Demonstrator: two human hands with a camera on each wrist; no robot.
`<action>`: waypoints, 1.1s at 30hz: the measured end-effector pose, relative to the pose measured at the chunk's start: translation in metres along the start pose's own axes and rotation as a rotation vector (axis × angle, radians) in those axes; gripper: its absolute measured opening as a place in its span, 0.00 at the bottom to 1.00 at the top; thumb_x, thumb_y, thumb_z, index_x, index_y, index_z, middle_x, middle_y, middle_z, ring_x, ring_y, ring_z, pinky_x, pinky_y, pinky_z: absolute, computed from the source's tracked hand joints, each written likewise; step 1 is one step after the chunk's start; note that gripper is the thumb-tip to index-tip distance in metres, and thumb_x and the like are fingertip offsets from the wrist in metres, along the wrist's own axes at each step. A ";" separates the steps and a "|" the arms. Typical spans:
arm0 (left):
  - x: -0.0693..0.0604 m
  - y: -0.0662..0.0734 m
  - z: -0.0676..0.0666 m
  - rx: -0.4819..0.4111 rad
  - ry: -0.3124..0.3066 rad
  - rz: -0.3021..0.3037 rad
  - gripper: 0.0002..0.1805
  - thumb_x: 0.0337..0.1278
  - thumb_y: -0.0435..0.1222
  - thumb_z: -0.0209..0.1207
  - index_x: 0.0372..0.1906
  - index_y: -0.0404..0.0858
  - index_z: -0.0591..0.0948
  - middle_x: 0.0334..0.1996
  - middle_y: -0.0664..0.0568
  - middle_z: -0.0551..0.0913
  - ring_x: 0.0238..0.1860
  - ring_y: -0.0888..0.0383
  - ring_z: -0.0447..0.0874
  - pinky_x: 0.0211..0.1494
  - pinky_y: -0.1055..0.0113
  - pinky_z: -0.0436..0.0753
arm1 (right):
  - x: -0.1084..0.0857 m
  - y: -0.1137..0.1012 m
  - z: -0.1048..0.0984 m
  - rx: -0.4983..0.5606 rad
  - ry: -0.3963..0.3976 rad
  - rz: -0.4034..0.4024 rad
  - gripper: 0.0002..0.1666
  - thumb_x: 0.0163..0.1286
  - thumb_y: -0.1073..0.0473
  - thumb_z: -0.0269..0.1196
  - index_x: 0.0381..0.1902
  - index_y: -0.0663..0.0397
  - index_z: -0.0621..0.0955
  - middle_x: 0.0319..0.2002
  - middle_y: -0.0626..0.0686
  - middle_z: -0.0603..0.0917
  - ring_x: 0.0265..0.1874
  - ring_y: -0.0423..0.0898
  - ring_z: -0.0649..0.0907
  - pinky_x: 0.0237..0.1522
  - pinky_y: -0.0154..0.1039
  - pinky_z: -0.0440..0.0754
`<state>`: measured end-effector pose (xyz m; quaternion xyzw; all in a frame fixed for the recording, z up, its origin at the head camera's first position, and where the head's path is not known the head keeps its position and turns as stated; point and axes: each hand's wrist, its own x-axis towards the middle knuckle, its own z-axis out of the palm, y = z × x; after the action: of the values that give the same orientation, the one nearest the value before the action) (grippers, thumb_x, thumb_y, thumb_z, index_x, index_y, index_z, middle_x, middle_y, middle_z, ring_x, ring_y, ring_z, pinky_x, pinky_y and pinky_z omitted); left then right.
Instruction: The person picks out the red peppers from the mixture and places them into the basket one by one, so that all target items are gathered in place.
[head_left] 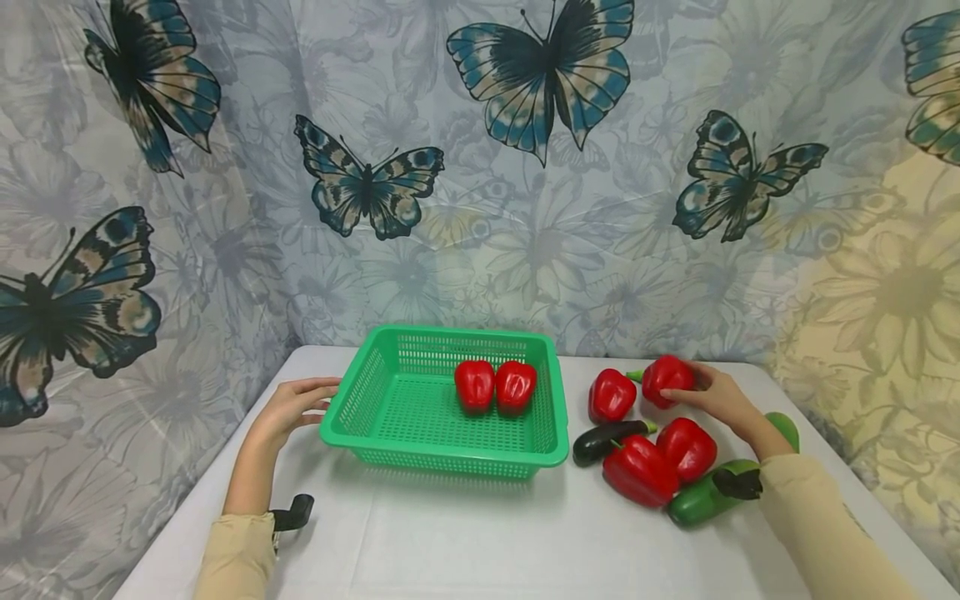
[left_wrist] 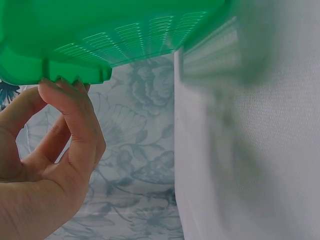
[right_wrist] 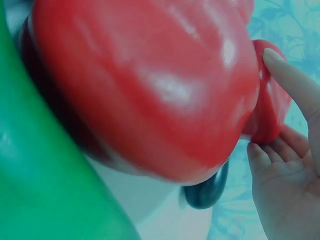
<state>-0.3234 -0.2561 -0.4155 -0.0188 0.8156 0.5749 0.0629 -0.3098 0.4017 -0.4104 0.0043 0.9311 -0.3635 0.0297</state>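
A green plastic basket (head_left: 450, 458) with slotted sides stands on the table, two red bell peppers (head_left: 495, 387) lying side by side within it. My left hand (head_left: 288, 408) is at its left rim; in the left wrist view the bent fingers (left_wrist: 75, 115) hold the rim's edge. At the right, my right hand (head_left: 720, 400) grips a red bell pepper (head_left: 666, 379) between thumb and fingers. The right wrist view shows that pepper (right_wrist: 267, 100) partly hidden behind a nearer large one (right_wrist: 150, 90). Another red bell pepper (head_left: 611, 396) lies just left of the held one.
Nearer me on the right lie an eggplant (head_left: 603, 442), two more red bell peppers (head_left: 641, 471) and a green cucumber-like vegetable (head_left: 701, 500), partly under the right wrist. A rounded green thing (head_left: 783, 429) shows behind the right forearm. Butterfly-patterned cloth (head_left: 525, 250) hangs behind the white table (head_left: 420, 542).
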 end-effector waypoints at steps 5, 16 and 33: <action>0.000 0.000 0.000 -0.001 -0.002 0.002 0.31 0.66 0.47 0.59 0.67 0.33 0.72 0.46 0.59 0.81 0.39 0.65 0.81 0.46 0.69 0.85 | 0.001 -0.007 -0.001 0.027 0.007 -0.017 0.58 0.67 0.37 0.62 0.76 0.67 0.48 0.70 0.76 0.58 0.69 0.73 0.61 0.65 0.66 0.69; -0.003 0.002 0.000 0.005 -0.001 0.006 0.31 0.66 0.47 0.59 0.67 0.33 0.72 0.49 0.57 0.81 0.39 0.65 0.81 0.46 0.69 0.85 | 0.006 -0.034 0.005 0.077 0.042 -0.068 0.56 0.66 0.40 0.64 0.76 0.65 0.51 0.71 0.72 0.59 0.69 0.70 0.63 0.66 0.65 0.69; -0.003 0.002 0.000 0.004 0.001 0.011 0.30 0.66 0.46 0.59 0.66 0.32 0.72 0.46 0.57 0.81 0.39 0.64 0.81 0.49 0.65 0.85 | 0.015 -0.078 0.021 0.176 0.025 -0.131 0.55 0.64 0.43 0.67 0.77 0.59 0.52 0.75 0.67 0.57 0.74 0.66 0.59 0.68 0.59 0.66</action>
<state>-0.3209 -0.2552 -0.4130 -0.0143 0.8168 0.5736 0.0594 -0.3259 0.3297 -0.3742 -0.0492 0.8943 -0.4448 -0.0063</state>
